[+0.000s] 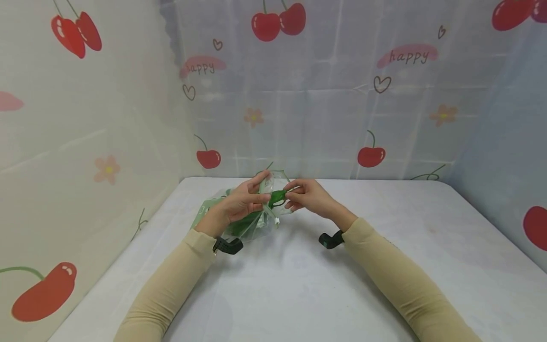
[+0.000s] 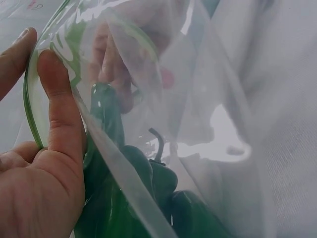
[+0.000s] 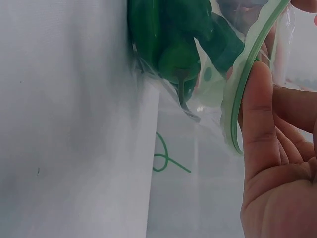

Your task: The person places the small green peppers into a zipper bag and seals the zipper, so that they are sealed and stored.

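Observation:
A clear zip bag (image 1: pixel 256 230) with green edging lies on the table, and several green peppers (image 2: pixel 124 198) show through its film. My left hand (image 1: pixel 239 202) holds the bag near its mouth, thumb and fingers spread along the green zip strip (image 2: pixel 27 94). At the mouth, my right hand (image 1: pixel 314 197) pinches the end of one green pepper (image 1: pixel 278 196). That pepper's upper end (image 2: pixel 106 96) shows through the film just below the right fingertips. From the right wrist view, my right hand (image 3: pixel 277 163) is beside the zip edge (image 3: pixel 240 89); its grip is partly hidden.
A white-covered table (image 1: pixel 273 294) spreads beneath both arms. Behind it hangs a curtain (image 1: pixel 316 118) printed with cherries and flowers, and another curtain wall (image 1: pixel 85 133) stands on the left. Dark wrist straps (image 1: pixel 228 245) sit below the sleeves.

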`<state>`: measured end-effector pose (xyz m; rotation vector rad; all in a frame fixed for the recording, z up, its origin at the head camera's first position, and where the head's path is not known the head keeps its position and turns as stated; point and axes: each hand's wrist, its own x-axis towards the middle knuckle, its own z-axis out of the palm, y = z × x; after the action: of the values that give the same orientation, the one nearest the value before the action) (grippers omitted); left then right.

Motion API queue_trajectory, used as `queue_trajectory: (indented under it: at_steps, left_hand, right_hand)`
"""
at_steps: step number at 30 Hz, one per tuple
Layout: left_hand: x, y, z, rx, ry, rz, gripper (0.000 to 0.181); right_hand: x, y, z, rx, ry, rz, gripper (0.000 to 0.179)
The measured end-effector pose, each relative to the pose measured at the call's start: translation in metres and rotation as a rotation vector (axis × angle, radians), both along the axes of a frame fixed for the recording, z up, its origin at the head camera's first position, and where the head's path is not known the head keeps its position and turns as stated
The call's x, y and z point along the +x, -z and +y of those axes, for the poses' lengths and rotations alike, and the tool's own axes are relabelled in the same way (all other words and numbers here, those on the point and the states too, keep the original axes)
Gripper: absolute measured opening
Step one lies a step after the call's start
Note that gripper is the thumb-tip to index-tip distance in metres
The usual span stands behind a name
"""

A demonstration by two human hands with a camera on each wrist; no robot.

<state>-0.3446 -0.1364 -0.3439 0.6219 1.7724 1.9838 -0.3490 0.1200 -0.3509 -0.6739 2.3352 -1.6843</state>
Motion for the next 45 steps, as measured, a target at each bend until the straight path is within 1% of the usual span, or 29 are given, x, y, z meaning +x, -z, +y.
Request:
queue_trajectory:
  at_steps: [2,4,5,10,20,26,32,36,41,45]
  left_hand:
    - [0.001,0.0,0.0,0.0,-0.002,-0.002,0.102]
    - [0.001,0.0,0.0,0.001,0.003,-0.004,0.092]
    - [0.002,0.0,0.0,0.001,0.005,-0.005,0.091]
    - [0.002,-0.001,0.0,0.005,0.017,-0.008,0.09]
    - [0.001,-0.002,0.001,-0.005,0.02,0.0,0.088]
    - [0.001,-0.002,0.001,0.008,0.023,-0.011,0.088]
    - [0.001,-0.003,-0.001,0.019,0.026,-0.017,0.095]
    - [0.001,-0.004,-0.001,0.026,0.019,-0.022,0.092]
    - [0.003,-0.005,0.0,0.032,0.021,-0.024,0.09]
    - [0.005,-0.005,0.0,0.033,0.021,-0.021,0.09]
  right_hand:
    - [0.001,0.0,-0.002,0.002,0.008,0.002,0.031]
    - [0.001,0.0,-0.004,0.001,0.013,0.0,0.03]
    - [0.0,0.001,-0.004,0.0,0.016,-0.001,0.029]
    - [-0.001,0.003,-0.008,0.001,0.019,-0.001,0.028]
    - [-0.003,0.003,-0.014,0.015,0.016,0.007,0.026]
    - [-0.002,0.003,-0.019,0.026,0.041,0.024,0.02]
    - [-0.002,0.003,-0.022,0.075,0.057,0.059,0.019]
    - [-0.002,0.002,-0.022,0.126,0.072,0.084,0.016]
    - [-0.001,0.003,-0.018,0.156,0.101,0.165,0.011]
    - [0.001,0.002,-0.013,0.196,0.166,0.238,0.012]
